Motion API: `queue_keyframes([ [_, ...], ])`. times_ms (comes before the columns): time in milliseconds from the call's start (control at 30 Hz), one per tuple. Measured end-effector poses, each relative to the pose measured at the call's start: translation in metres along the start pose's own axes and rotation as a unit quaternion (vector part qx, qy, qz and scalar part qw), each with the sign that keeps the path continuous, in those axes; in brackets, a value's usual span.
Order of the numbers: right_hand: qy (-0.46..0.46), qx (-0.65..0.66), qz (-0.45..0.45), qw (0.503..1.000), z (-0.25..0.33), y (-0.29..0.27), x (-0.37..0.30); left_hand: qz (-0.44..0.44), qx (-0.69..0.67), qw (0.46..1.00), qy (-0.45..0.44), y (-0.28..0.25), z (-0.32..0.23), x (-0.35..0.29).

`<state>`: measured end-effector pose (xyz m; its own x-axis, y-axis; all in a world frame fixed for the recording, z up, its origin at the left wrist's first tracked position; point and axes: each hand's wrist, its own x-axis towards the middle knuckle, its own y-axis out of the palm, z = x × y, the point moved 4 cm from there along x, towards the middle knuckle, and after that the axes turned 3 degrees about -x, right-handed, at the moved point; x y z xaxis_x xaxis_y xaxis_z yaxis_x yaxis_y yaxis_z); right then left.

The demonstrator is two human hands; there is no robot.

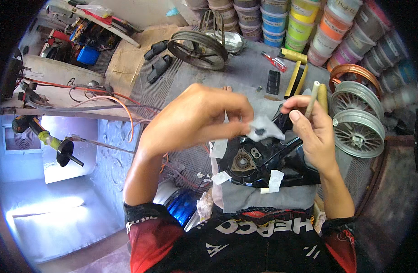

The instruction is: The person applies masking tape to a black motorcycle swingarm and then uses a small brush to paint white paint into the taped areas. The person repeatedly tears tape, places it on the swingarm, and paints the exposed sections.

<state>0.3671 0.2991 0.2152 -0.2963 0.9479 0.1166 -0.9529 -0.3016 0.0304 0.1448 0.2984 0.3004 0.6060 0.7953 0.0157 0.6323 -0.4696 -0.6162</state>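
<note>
My left hand (197,116), slightly blurred, pinches a small piece of white tape or paper (269,132) with a dark spot on it. My right hand (316,141) is raised opposite, with a slim pale stick (312,98) held between its fingers; the stick's exact kind is unclear. Below both hands lies a glossy black motorcycle part (281,166) with a round metal bearing seat (243,161). White tape pieces (276,179) stick to its edges. Grey cloth (245,198) is under the part, close to my body.
Yellow rolls (296,81), a black ridged case (273,82) and a red tool (275,61) lie beyond the part. Wheel rims (359,132) stand at right, a dark wheel (197,50) at far left. Stacked tubs (304,13) line the back. A power tool (49,139) hangs at left.
</note>
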Motion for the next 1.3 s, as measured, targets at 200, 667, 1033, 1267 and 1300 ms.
queue_keyframes([
  [200,0.081,0.201,0.161,0.963,0.002,0.009,-0.001,-0.034,0.054,0.995,0.08,-0.002,-0.029,-0.021],
  [667,0.054,0.187,0.202,0.96,0.018,0.023,-0.014,-0.038,0.053,0.993,0.097,-0.005,-0.036,-0.029],
  [1033,-0.015,0.238,0.014,0.971,0.026,-0.001,-0.011,-0.163,0.042,0.986,-0.01,-0.013,-0.026,-0.066],
  [1267,-0.078,0.047,-0.032,0.995,0.019,-0.003,-0.015,-0.359,-0.113,0.921,-0.099,-0.027,0.048,-0.125],
  [1300,-0.096,-0.023,-0.028,0.995,0.018,-0.005,-0.014,-0.369,-0.125,0.915,-0.108,-0.024,0.058,-0.137],
])
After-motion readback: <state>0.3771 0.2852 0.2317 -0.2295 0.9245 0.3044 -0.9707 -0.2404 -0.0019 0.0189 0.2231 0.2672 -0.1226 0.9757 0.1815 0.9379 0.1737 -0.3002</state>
